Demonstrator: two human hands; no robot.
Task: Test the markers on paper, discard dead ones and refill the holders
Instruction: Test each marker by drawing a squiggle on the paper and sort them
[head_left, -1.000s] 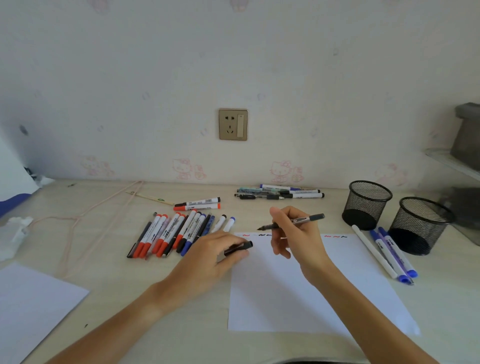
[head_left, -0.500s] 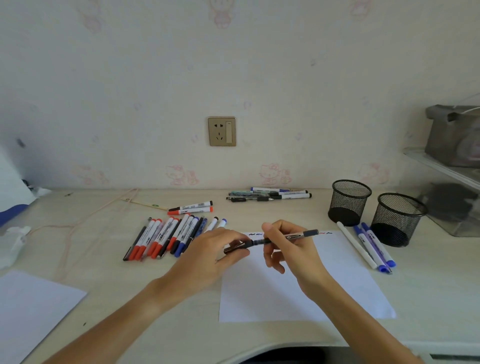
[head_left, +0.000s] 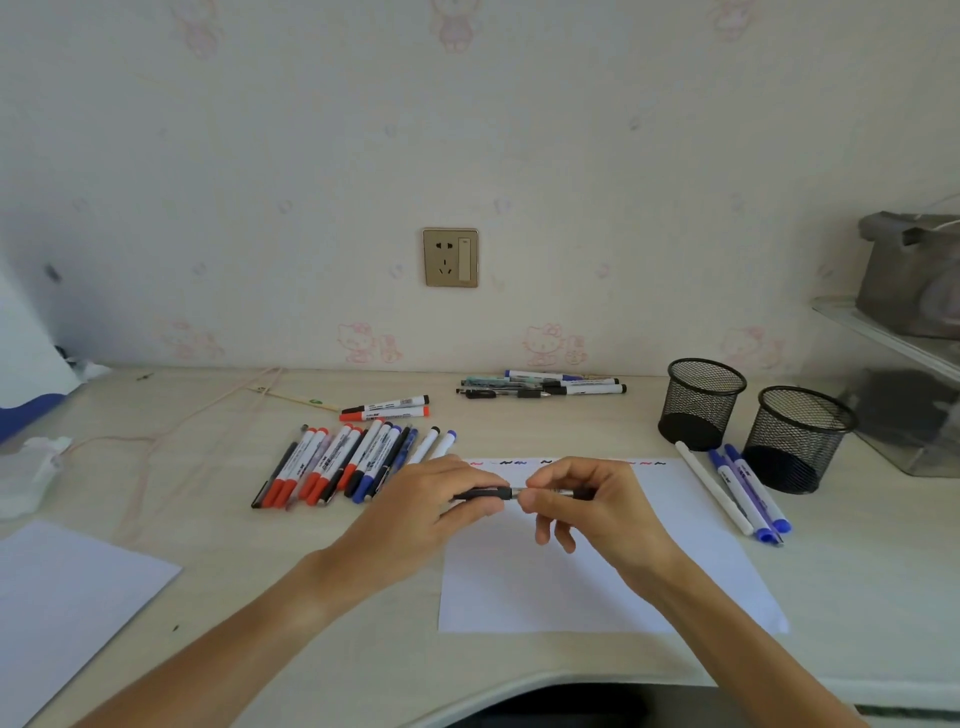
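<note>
Both hands hold one black pen (head_left: 511, 492) just above the white test paper (head_left: 597, 582) in the middle of the tabletop (head_left: 857, 597). The left hand (head_left: 431, 512) pinches the dark cap end, and the right hand (head_left: 597, 506) pinches the body, with its other fingers curled under. The two hands almost touch. Small red, black and blue squiggles (head_left: 519, 462) run along the far edge of the paper, partly hidden by the hands. To the left lies a row of red, black and blue markers (head_left: 343, 462) side by side, with two more markers (head_left: 387, 408) just behind them. A small pile of pens (head_left: 540, 387) lies near the wall. On the right stand two black mesh holders (head_left: 701, 402), close together, and three pens with blue ends (head_left: 737, 488) lie beside them, next to the paper. Another white sheet (head_left: 62, 597) lies at the near left. A thin pale cord (head_left: 171, 431) runs across the left side. The wall has pale paper with faint pink cat pictures and a gold wall socket (head_left: 450, 257). A clear shelf (head_left: 893, 332) with grey things sits at the far right. The print on the markers is too small to read.
</note>
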